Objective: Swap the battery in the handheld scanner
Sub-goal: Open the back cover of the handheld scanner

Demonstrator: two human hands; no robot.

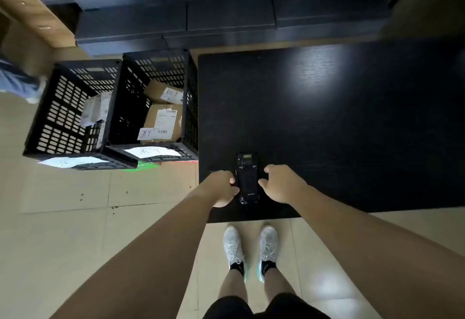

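A black handheld scanner [247, 179] lies back side up on the dark table [339, 129], near its front left corner. My left hand [221, 187] is at the scanner's left edge, fingers curled and touching its side. My right hand [281, 184] is at the scanner's right edge, fingertips against it. Both hands flank the device, which rests flat on the table. No separate battery is visible.
Two black plastic crates [113, 107] with cardboard parcels and paper labels stand on the floor left of the table. Dark boxes [214, 16] are stacked behind. My feet in white shoes [251, 250] stand at the table's front edge.
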